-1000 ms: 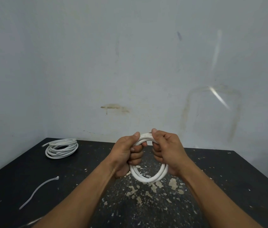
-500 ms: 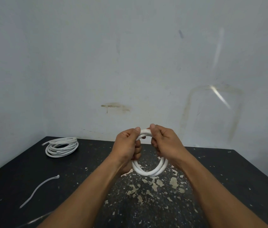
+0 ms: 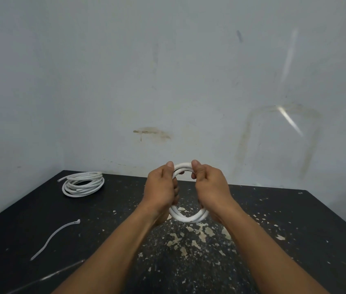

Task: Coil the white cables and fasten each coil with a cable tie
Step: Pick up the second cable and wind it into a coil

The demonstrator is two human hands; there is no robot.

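Observation:
A small coil of white cable (image 3: 189, 217) is held upright above the middle of the black table (image 3: 295, 230). My left hand (image 3: 161, 189) grips its left side and my right hand (image 3: 212, 187) grips its right side, thumbs pressed on the top arc. The coil's sides are hidden inside my fists. A second, larger coil of white cable (image 3: 83, 183) lies flat at the table's far left corner. A white cable tie (image 3: 55, 238) lies loose on the left part of the table, apart from both hands.
A pale wall stands close behind the table. The tabletop has chipped, pale flecks below my hands. A thin grey strand (image 3: 47, 277) lies near the front left edge.
Both hands have lifted the small coil slightly and moved a little apart on it, so more of the top arc shows between the thumbs.

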